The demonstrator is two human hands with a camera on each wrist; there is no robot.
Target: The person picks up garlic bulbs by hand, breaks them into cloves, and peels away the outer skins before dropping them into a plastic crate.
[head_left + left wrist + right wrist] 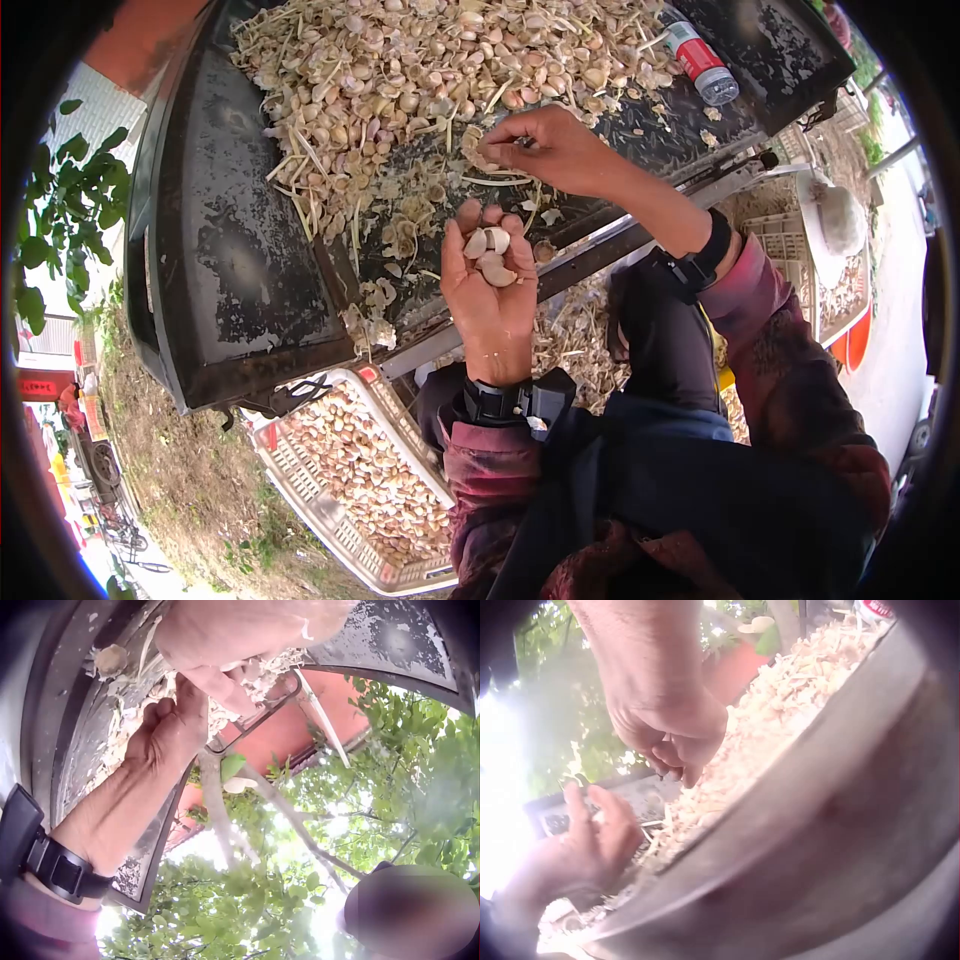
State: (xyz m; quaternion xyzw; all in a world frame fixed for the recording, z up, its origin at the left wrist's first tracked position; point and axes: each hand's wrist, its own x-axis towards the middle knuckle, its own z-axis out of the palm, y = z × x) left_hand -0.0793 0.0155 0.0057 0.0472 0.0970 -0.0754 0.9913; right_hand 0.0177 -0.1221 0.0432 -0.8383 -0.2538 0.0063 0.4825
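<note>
My left hand [490, 290] is palm up over the near edge of the black metal bed [260, 270], fingers curled up around a few white garlic cloves [494, 268]. Beyond it, my right hand [560, 150] reaches to the near side of the garlic heap [400, 75], its fingers bent in. At its fingertips is a piece of pale, papery garlic skin [472, 147]. The right wrist view shows the curled right hand [671, 735] above the raised fingers of the left hand [604, 840]. In the left wrist view the cloves are hidden.
A plastic bottle with a red label [700, 62] lies at the heap's right. Below the bed's edge stands a white crate [275, 455] of loose cloves, with another crate [785, 245] at the right. Husks [575, 345] cover the ground by my legs.
</note>
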